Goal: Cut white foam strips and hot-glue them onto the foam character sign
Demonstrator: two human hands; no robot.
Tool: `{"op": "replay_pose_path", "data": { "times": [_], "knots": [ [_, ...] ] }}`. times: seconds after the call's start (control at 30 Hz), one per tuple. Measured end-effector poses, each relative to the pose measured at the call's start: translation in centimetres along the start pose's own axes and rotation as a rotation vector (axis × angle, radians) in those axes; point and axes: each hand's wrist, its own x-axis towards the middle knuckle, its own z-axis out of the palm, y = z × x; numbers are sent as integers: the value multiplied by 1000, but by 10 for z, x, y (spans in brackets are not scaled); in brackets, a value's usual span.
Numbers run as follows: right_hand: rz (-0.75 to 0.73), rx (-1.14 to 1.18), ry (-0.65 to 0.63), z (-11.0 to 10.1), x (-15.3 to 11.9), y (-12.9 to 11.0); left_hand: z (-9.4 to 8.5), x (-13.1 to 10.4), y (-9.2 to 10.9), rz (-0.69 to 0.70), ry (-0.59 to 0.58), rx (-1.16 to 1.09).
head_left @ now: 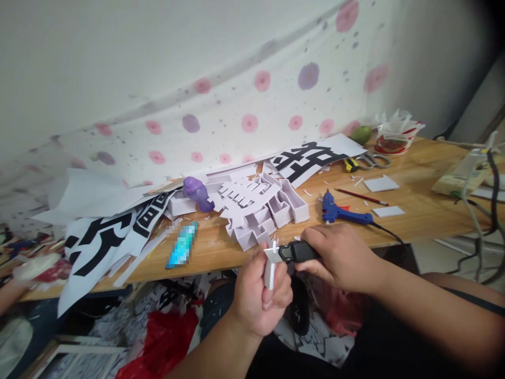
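In front of the table edge, my left hand [262,295] is closed around a small white foam-board piece [270,275], which points up from the fist. My right hand [342,258] grips the black handle of a utility knife [302,252]. Its blade meets the top of the piece, where thin white slivers stick up. Just beyond my hands lie white foam-board characters [252,208] with raised side walls. A blue hot glue gun [343,210] rests to their right, its cord running off the front edge.
Paper sheets with black characters [311,158] lie on the wooden table [424,173], near scissors [376,160], a pencil [361,197] and a tub [394,141]. A purple object [197,193] sits left of centre. Another person's arm [13,295] shows at far left. White scraps [118,316] cover the floor.
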Motion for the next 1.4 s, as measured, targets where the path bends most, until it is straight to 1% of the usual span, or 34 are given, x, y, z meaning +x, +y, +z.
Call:
{"op": "replay_pose_path", "data": {
  "times": [0.13,0.2,0.27,0.33,0.43,0.5,0.57,0.63,0.7,0.77,0.8,0.87,0.93,1.0,1.1,1.17,1.23,1.3,1.4],
  "knots": [
    [21,3,5,1,1,1,-2,-6,-3,22,-39,33],
    [73,1,-12,1,0,4,-2,-9,-6,56,-33,69],
    [148,61,-37,1,0,9,-4,-13,-7,102,-11,149],
    [214,226,-42,0,0,12,-7,-16,-7,163,74,314],
    [306,631,-6,2,1,6,-11,-18,-3,209,209,691],
    [390,911,-8,5,3,-2,-12,-18,-2,194,243,892],
    [455,1143,-68,10,6,-12,-12,-17,-2,195,270,986],
    [465,1298,-147,14,8,-19,-11,-16,-1,208,270,975],
    [456,1368,-181,16,9,-22,-12,-15,-1,187,183,855],
    [477,1397,-164,17,9,-20,-14,-14,0,126,68,659],
    [490,1410,-148,17,9,-19,-15,-13,0,101,33,561],
    [499,1434,-134,17,8,-16,-16,-11,-1,73,24,410],
    [470,1406,-120,18,8,-14,-16,-8,-5,48,27,297],
    [414,1328,-94,18,8,-12,-15,-6,-8,53,30,212],
    [362,1147,-8,14,6,-7,-11,-3,-9,172,90,214],
    [356,940,37,10,3,-3,-8,-1,-6,244,142,239],
    [316,694,17,6,-1,0,-6,0,-3,280,189,238],
    [238,486,-37,4,-5,-2,-5,0,-2,322,240,239],
    [136,303,-80,6,-9,-10,-4,1,-2,397,325,260]
  ]
}}
